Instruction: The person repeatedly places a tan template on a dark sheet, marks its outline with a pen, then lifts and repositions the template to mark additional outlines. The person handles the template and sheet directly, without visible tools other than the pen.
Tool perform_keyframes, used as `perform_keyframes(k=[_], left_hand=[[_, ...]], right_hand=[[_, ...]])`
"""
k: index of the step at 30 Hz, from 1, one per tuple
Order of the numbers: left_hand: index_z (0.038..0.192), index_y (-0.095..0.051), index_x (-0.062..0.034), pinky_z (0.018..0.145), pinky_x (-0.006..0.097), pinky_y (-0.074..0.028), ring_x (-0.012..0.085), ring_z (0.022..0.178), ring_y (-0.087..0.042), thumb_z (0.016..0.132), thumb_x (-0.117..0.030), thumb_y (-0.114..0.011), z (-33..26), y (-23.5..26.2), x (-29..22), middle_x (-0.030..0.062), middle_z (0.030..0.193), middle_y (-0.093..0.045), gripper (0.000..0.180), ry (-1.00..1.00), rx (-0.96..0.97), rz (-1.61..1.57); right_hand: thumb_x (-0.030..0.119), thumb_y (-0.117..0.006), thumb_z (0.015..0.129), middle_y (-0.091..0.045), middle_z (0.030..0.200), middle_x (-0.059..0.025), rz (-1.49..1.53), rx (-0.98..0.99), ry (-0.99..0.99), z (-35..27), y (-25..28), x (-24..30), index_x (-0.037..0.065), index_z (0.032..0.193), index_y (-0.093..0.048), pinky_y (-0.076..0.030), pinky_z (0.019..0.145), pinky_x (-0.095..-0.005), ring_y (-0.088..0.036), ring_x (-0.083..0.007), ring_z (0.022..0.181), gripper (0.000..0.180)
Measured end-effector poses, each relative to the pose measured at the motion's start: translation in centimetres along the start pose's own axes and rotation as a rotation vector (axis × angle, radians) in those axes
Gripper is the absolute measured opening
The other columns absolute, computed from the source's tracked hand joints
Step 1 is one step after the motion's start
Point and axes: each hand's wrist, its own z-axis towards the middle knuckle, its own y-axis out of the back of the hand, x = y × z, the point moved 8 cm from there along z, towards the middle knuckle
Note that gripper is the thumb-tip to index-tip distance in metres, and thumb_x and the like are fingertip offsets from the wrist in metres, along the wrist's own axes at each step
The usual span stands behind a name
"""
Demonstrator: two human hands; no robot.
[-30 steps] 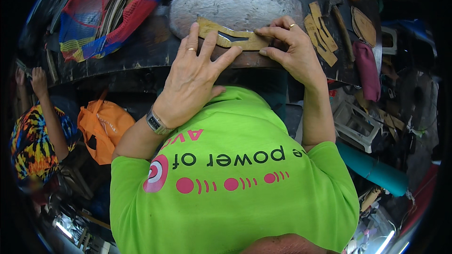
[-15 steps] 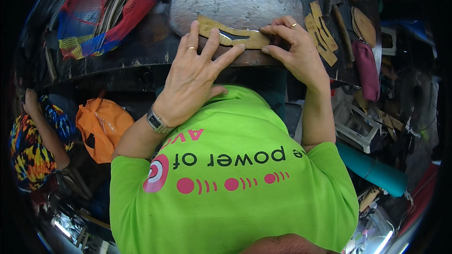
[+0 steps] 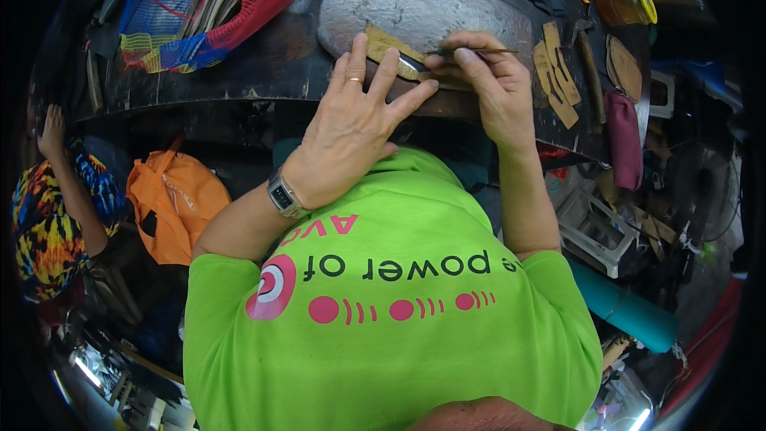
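Cut piece (image 3: 391, 46) on stone slab (image 3: 415, 8) (pouch (image 3: 624, 137) rightward).

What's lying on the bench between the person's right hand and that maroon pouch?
In the head view, tan cut-out pieces and a dark-handled tool lie on the dark bench between the right hand and the maroon pouch.

Even daylight, sharp centre, dark fisheye-bent rim
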Motion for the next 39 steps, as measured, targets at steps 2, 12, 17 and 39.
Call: perform_keyframes(k=[2, 12, 17, 39], left_hand=[[0.155, -0.047, -0.0298, 0.121, 0.057, -0.032, 0.0545, 0.147, -0.032, 0.07, -0.036, -0.091, 0.0, -0.1, 0.1, 0.0218, 0.153, -0.043, 0.096, 0.007, 0.006, -0.009], [0.155, -0.048, -0.0296, 0.122, 0.056, -0.031, 0.0536, 0.147, -0.031, 0.071, -0.034, -0.091, 0.0, -0.2, 0.1, 0.0244, 0.153, -0.04, 0.094, 0.019, -0.005, -0.042], [0.155, -0.048, -0.0289, 0.122, 0.056, -0.031, 0.0537, 0.147, -0.032, 0.072, -0.033, -0.09, 0.0, -0.2, 0.1, 0.0248, 0.154, -0.038, 0.093, 0.023, 0.005, -0.04], [0.154, -0.049, -0.0295, 0.123, 0.059, -0.028, 0.0539, 0.147, -0.033, 0.073, -0.034, -0.089, 0.1, 0.0, 0.0, 0.0235, 0.152, -0.042, 0.09, 0.023, -0.002, -0.01]], right_hand=[[0.005, -0.055, 0.107, -0.072, 0.107, -0.0118, -0.028, 0.028, -0.02, 0.1, -0.4, -0.4, -0.003, 0.125, -0.062, -0.062, 0.087, -0.0321, -0.075, -0.0186, 0.098, 0.021], [0.0, -0.066, 0.101, -0.073, 0.096, -0.006, -0.391, -0.008, 0.124, 0.8, -1.5, 0.2, -0.002, 0.116, -0.068, -0.057, 0.077, -0.0238, -0.071, -0.0108, 0.087, 0.016], [-0.004, -0.067, 0.096, -0.074, 0.092, -0.0087, -0.438, -0.048, 0.235, 1.0, -2.1, 0.8, -0.001, 0.108, -0.07, -0.056, 0.069, -0.0261, -0.071, -0.0135, 0.078, 0.013], [0.001, -0.069, 0.096, -0.072, 0.083, -0.0056, -0.377, -0.154, 0.176, 0.0, -0.9, 2.2, -0.002, 0.104, -0.069, -0.053, 0.066, -0.0254, -0.065, -0.0079, 0.073, 0.008]])
